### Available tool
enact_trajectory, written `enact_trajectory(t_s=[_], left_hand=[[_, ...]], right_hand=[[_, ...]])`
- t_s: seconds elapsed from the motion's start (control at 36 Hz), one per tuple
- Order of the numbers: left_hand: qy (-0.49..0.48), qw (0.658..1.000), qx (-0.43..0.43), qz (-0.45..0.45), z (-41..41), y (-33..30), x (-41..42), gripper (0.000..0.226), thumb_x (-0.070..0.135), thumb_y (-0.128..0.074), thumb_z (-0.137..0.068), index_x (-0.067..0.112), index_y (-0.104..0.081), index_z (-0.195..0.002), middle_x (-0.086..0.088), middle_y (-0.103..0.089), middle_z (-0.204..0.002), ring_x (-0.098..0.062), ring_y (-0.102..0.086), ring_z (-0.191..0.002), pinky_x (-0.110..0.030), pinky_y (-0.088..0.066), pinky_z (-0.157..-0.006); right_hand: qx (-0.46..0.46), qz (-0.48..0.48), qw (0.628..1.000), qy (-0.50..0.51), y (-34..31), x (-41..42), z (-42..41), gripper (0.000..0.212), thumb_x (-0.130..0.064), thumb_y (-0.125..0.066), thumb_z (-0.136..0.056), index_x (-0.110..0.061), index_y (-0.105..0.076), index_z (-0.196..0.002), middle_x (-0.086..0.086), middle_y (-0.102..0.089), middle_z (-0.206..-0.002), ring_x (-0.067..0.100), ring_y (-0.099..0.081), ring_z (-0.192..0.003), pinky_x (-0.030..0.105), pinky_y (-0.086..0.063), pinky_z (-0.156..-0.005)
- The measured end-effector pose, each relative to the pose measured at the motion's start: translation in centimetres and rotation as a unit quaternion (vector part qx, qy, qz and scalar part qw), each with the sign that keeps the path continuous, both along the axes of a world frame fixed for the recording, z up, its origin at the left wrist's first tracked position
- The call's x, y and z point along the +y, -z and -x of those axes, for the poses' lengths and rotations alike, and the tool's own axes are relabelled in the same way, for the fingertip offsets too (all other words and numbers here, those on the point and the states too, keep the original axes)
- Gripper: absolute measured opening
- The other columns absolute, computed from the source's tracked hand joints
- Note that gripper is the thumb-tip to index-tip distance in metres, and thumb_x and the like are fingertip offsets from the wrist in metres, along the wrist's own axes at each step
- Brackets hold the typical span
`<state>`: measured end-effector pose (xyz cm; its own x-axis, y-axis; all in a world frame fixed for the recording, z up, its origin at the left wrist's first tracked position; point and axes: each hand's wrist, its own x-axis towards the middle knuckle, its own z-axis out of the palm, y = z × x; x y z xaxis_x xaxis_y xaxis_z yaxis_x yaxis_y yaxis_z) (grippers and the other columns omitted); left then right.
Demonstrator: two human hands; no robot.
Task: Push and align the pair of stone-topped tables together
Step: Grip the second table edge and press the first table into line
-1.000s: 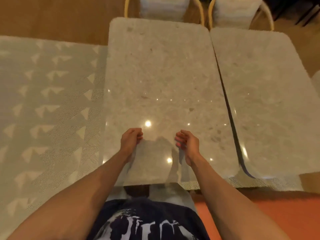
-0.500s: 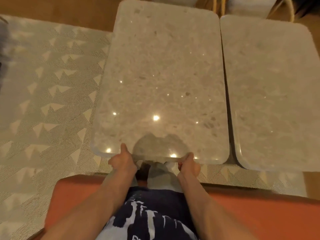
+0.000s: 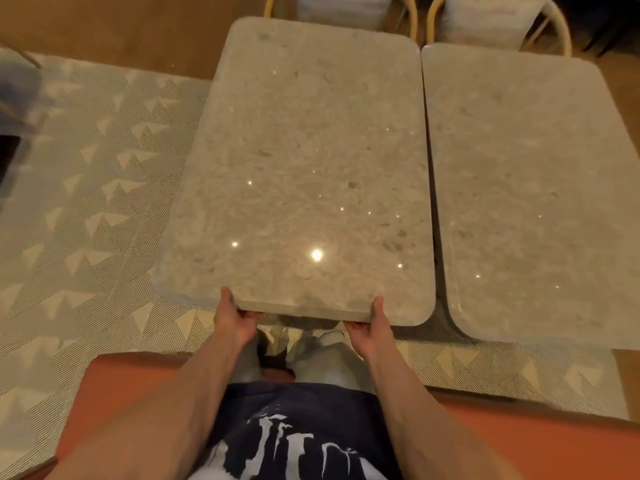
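Observation:
Two beige stone-topped tables stand side by side. The left table (image 3: 311, 161) is right in front of me; the right table (image 3: 533, 188) sits beside it with a narrow dark gap between their long edges. The right table's near edge reaches a little closer to me than the left one's. My left hand (image 3: 232, 320) grips the near edge of the left table, thumb on top and fingers underneath. My right hand (image 3: 370, 329) holds the same edge further right in the same way.
A patterned grey rug (image 3: 86, 209) covers the floor to the left and under the tables. Two cushioned chairs (image 3: 485, 15) stand at the tables' far ends. I sit on an orange bench (image 3: 519, 441). A dark blurred object (image 3: 10, 143) lies at the far left.
My hands came off the top of the left table and took hold of its near edge. The gap between the tables has narrowed and become more even.

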<state>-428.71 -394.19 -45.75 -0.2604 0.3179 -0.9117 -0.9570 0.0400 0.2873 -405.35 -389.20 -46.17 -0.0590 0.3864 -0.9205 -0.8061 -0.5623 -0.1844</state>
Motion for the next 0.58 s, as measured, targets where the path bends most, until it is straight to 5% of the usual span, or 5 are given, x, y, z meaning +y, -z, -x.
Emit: enact_trajectory(t_s=[0.42, 0.58], left_hand=[[0.044, 0.998, 0.043, -0.019, -0.5, 0.0, -0.8, 0.047, 0.037, -0.041, -0.107, 0.010, -0.045, -0.145, -0.017, -0.056, -0.142, -0.035, -0.056, -0.129, -0.056, -0.044, -0.108], [0.041, 0.998, 0.039, -0.018, -1.3, -0.6, -1.0, 0.046, 0.035, -0.040, -0.107, 0.009, -0.046, -0.145, -0.017, -0.055, -0.142, -0.034, -0.055, -0.130, -0.054, -0.044, -0.109]], right_hand=[[0.049, -0.016, 0.999, -0.001, 0.0, -0.4, -0.5, 0.060, -0.032, -0.066, -0.095, -0.006, -0.046, -0.145, 0.023, -0.056, -0.142, 0.041, -0.055, -0.130, 0.058, -0.048, -0.101], [0.041, -0.011, 0.999, 0.002, -0.2, -0.4, -1.3, 0.059, -0.027, -0.067, -0.095, -0.007, -0.045, -0.145, 0.022, -0.056, -0.141, 0.041, -0.055, -0.130, 0.061, -0.043, -0.109]])
